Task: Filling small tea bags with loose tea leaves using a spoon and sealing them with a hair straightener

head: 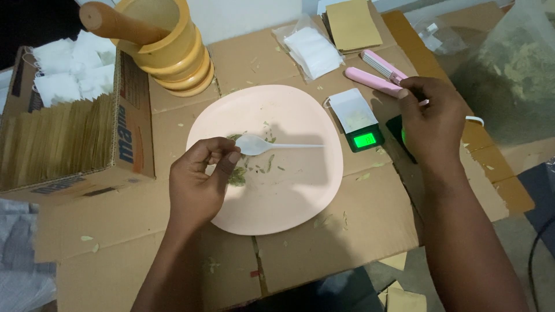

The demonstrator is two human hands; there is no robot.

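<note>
A pale pink round plate (289, 190) lies on flattened cardboard with a few green dried leaf bits (237, 176) on it. My left hand (199, 182) rests over the plate's left side, pinching the bowl end of a white plastic spoon (277, 145) whose handle points right. My right hand (430, 121) is at the right, fingers closed on a pink hand-held sealer (378, 81) lying beyond a small pocket scale (359, 118) with a lit green display and a white sachet on its pan.
A wooden mortar with pestle (167, 46) stands at the back. A cardboard box (75, 133) of brown and white sachets sits at left. Clear packets of white sachets (312, 49), brown envelopes (352, 23) and a large bag of dried herbs (509, 75) lie behind and right.
</note>
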